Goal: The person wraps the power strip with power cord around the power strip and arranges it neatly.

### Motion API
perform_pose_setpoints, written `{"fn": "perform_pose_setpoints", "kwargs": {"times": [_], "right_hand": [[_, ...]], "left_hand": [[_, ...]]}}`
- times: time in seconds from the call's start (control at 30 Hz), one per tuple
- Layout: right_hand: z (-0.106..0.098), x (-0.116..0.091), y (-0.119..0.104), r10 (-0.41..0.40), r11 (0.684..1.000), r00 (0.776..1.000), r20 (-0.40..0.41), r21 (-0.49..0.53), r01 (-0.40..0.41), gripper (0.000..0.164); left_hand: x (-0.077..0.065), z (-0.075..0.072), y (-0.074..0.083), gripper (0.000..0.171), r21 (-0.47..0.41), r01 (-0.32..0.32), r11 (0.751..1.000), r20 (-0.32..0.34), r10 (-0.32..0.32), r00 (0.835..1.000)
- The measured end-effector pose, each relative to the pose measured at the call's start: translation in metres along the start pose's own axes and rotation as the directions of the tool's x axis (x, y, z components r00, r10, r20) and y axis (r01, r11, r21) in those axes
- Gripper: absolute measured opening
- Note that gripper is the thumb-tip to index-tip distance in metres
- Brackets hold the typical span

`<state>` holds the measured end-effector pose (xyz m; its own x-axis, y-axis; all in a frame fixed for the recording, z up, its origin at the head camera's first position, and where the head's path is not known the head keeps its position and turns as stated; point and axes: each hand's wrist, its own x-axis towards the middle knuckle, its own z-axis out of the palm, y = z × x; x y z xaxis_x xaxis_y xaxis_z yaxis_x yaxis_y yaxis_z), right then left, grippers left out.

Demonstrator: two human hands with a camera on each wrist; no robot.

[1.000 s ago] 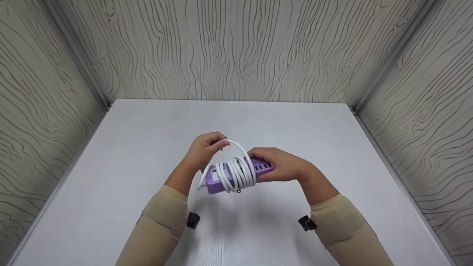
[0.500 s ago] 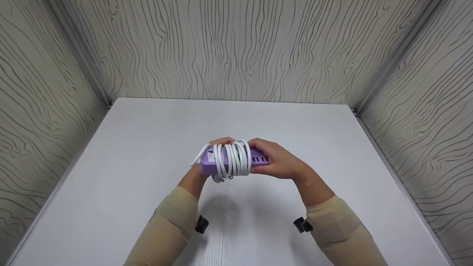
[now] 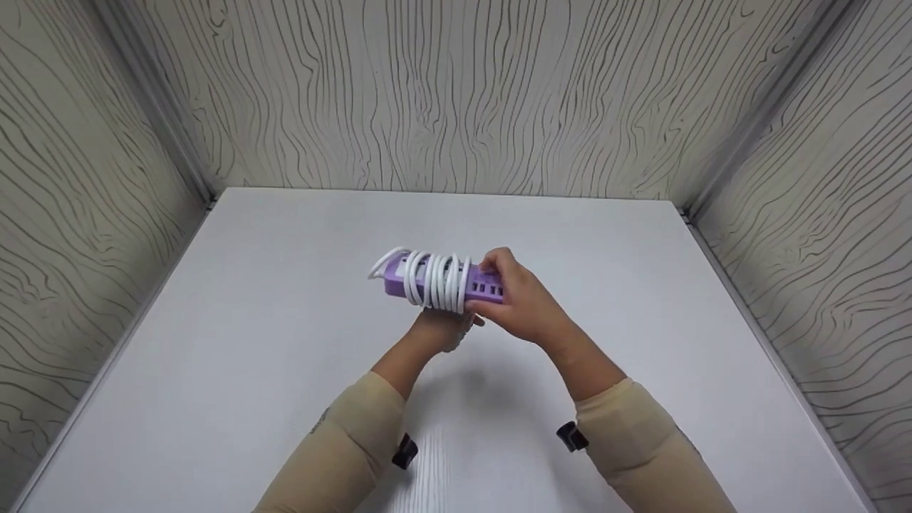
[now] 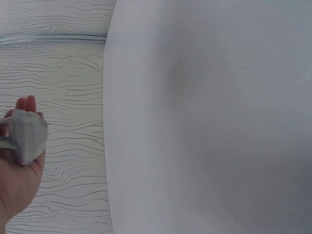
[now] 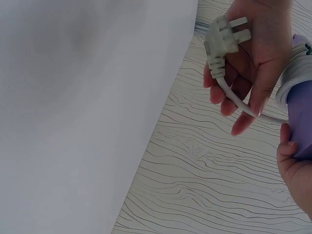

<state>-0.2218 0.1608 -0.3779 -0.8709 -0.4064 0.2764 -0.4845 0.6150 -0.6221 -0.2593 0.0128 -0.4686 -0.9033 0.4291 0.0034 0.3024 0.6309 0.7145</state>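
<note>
A purple power strip (image 3: 394, 286) with a white cord (image 3: 442, 285) wound round it several times is held above the table. My right hand (image 3: 526, 303) grips its right end, thumb near the row of slots. My left hand (image 3: 434, 329) is below the strip, partly hidden by it in the head view. In the right wrist view the plug (image 5: 219, 44), its prongs showing, hangs by the left palm (image 5: 265, 46), and the cord's free end passes between thumb and finger. The left wrist view shows the plug (image 4: 29, 136) in front of the left hand's fingers.
A white table (image 3: 285, 235) lies under both hands. Wood-patterned panels (image 3: 427, 100) stand behind it and at both sides, with grey metal posts (image 3: 153, 107) in the corners. A small black clip (image 3: 405, 452) sits on each sleeve.
The left hand held a cord loop above the strip, then went behind it and is now underneath with the plug. The strip has moved up and slightly left in the right hand's grip.
</note>
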Motion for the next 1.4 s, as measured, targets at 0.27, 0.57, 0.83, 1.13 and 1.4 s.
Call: {"fn": "perform_pose_setpoints", "kwargs": {"times": [0.27,0.57,0.83,1.13,1.4], "right_hand": [[0.018,0.002,0.013,0.007,0.979,0.994,-0.111,-0.201,-0.029,0.056],[0.039,0.001,0.047,-0.083,0.965,0.978,-0.19,-0.261,0.031,0.054],[0.051,-0.002,0.076,-0.246,0.915,0.949,-0.196,-0.37,0.161,0.049],[0.059,-0.003,0.096,-0.318,0.858,0.931,-0.181,-0.473,0.201,0.047],[0.067,-0.005,0.11,-0.296,0.835,0.946,-0.131,-0.517,0.189,0.049]], "left_hand": [[-0.022,0.009,0.02,0.024,-0.381,0.004,0.924,-0.094,-0.044,0.995],[-0.032,0.028,0.017,0.03,-0.399,0.027,0.916,-0.001,-0.029,1.0],[-0.036,0.028,0.008,0.029,-0.45,0.112,0.886,-0.005,-0.128,0.992],[-0.038,0.025,0.002,0.02,-0.523,0.186,0.832,-0.021,-0.231,0.973],[-0.04,0.027,-0.004,0.023,-0.57,0.205,0.795,-0.02,-0.263,0.965]]}}
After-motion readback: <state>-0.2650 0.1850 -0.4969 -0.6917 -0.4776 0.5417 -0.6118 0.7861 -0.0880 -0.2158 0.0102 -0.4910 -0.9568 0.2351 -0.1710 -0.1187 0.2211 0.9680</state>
